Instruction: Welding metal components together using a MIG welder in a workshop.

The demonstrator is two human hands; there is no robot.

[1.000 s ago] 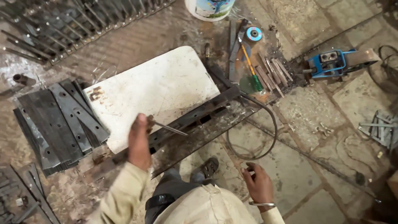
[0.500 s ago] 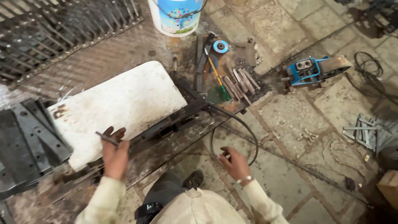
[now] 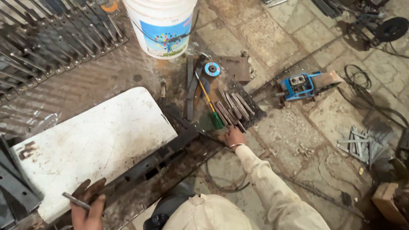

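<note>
My left hand [image 3: 88, 208] is at the bottom left, closed on a thin grey metal rod [image 3: 76, 200] beside the near edge of a white metal sheet [image 3: 93, 145]. My right hand [image 3: 234, 136] reaches forward, fingers down on the near end of a row of flat rusty metal pieces [image 3: 232, 108] lying on the floor. A dark steel channel bar [image 3: 157, 159] runs diagonally between my two hands. A green-headed tool with a yellow handle [image 3: 209, 110] lies just left of my right hand.
A white plastic bucket [image 3: 162, 25] stands at the top. A blue disc [image 3: 212, 68] lies below it, a blue power tool [image 3: 304, 85] to the right with cables [image 3: 366, 89]. Metal grilles [image 3: 51, 34] fill the top left; flat bars [image 3: 12, 187] lie at the left edge.
My right hand has gone forward from the looped cable to the row of flat metal pieces. My left hand with the rod has dropped toward the bottom left. The view has shifted.
</note>
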